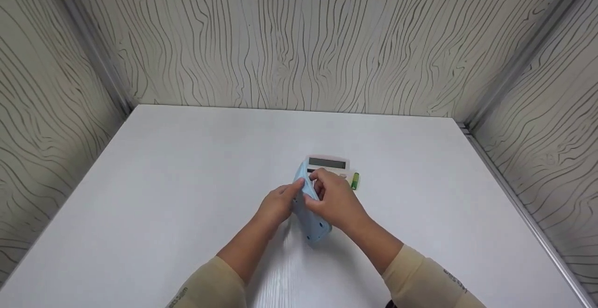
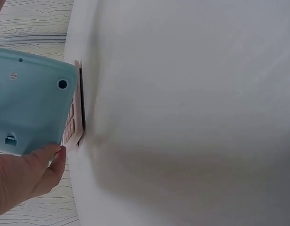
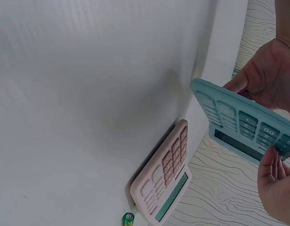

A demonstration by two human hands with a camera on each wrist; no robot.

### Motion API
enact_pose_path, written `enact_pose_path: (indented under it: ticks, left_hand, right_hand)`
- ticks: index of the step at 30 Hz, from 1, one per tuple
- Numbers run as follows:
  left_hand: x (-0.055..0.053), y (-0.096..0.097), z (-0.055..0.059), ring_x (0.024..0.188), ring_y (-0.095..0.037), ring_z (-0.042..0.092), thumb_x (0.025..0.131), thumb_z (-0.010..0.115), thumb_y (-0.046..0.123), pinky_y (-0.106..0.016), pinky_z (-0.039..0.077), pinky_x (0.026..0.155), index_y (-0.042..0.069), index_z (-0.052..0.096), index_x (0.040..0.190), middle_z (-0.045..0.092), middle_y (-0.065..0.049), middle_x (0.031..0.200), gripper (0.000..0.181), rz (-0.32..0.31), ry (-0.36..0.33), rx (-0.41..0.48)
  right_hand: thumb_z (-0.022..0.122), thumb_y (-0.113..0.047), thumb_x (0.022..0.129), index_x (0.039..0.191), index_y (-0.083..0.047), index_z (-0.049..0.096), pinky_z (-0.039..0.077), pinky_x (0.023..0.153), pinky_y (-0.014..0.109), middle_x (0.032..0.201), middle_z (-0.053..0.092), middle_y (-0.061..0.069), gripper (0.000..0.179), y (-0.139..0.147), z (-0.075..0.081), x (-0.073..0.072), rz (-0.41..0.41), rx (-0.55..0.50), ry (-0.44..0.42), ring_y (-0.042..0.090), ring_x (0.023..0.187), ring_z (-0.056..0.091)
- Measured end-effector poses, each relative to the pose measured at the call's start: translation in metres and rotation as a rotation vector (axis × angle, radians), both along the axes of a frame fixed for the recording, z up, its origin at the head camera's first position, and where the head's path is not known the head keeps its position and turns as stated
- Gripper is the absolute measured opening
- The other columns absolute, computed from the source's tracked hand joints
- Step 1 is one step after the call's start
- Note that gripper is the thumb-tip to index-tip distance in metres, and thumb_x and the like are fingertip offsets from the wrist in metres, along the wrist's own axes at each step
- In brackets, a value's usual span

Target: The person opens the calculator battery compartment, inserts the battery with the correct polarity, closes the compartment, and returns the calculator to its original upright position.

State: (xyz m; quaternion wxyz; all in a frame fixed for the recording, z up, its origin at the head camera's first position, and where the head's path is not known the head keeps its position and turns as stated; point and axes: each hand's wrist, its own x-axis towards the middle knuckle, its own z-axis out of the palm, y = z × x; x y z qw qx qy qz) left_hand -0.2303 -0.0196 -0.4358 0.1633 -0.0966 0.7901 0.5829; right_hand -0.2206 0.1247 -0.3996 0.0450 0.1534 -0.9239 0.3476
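A light blue calculator is tilted up above the white table, held between both hands. The left hand grips its left edge, with the thumb on the back. At the other edge the right hand pinches with bent fingers and thumb. The left wrist view shows the calculator's back, with a dark round foot and a small slot. Its keys and dark display face the right wrist camera, where the right fingertips touch the key side. Just behind lies a pale pink calculator, partly hidden by the hands.
A green battery stands or lies at the pink calculator's right side. The white table is bounded by wood-grain panels at the back and both sides.
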Motion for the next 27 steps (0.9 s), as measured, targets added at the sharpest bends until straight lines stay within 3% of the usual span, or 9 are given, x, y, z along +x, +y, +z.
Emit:
enact_pose_path:
  ticks: [4,10,15,21,27]
  left_hand:
    - [0.0,-0.001,-0.002,0.123,-0.034,0.043,0.078,0.041,0.072,-0.05,0.039,0.096,0.012,0.048,0.133,0.046,-0.014,0.135,0.082,0.021,0.001,0.003]
    - [-0.003,-0.001,-0.003,0.125,-0.035,0.04,0.086,0.043,0.059,-0.045,0.038,0.098,0.005,0.044,0.134,0.041,-0.018,0.138,0.072,0.042,0.007,0.115]
    - [-0.004,-0.001,-0.004,0.125,-0.036,0.04,0.084,0.044,0.061,-0.042,0.038,0.098,0.003,0.038,0.137,0.039,-0.019,0.139,0.079,0.035,-0.01,0.264]
    - [0.003,-0.006,-0.007,0.114,-0.028,0.05,0.081,0.039,0.069,-0.04,0.038,0.099,0.003,0.039,0.135,0.047,-0.017,0.127,0.085,-0.027,0.067,0.417]
    - [0.004,-0.009,-0.009,0.119,-0.028,0.046,0.087,0.029,0.065,-0.041,0.035,0.101,0.009,0.035,0.139,0.042,-0.016,0.133,0.077,-0.063,0.117,0.591]
  right_hand:
    - [0.067,-0.024,0.081,0.109,-0.013,0.053,0.049,0.061,0.018,0.079,0.052,-0.006,0.033,-0.002,0.0,0.002,0.031,0.029,-0.004,0.008,0.069,0.052]
    - [0.065,-0.028,0.084,0.111,-0.015,0.057,0.05,0.064,0.023,0.08,0.056,-0.004,0.031,0.005,0.0,0.0,0.075,-0.107,-0.064,0.011,0.07,0.054]
    - [0.058,-0.036,0.088,0.109,-0.013,0.06,0.05,0.065,0.029,0.081,0.057,0.0,0.031,0.014,-0.006,-0.006,-0.001,-0.252,-0.151,0.016,0.072,0.055]
    - [0.054,-0.031,0.092,0.107,-0.008,0.06,0.052,0.072,0.035,0.083,0.057,0.007,0.028,0.021,-0.011,-0.006,-0.085,-0.367,-0.245,0.02,0.075,0.06]
    - [0.049,-0.029,0.095,0.104,-0.004,0.059,0.053,0.071,0.034,0.083,0.059,0.01,0.029,0.028,-0.032,-0.008,-0.112,-0.418,-0.359,0.022,0.075,0.06]
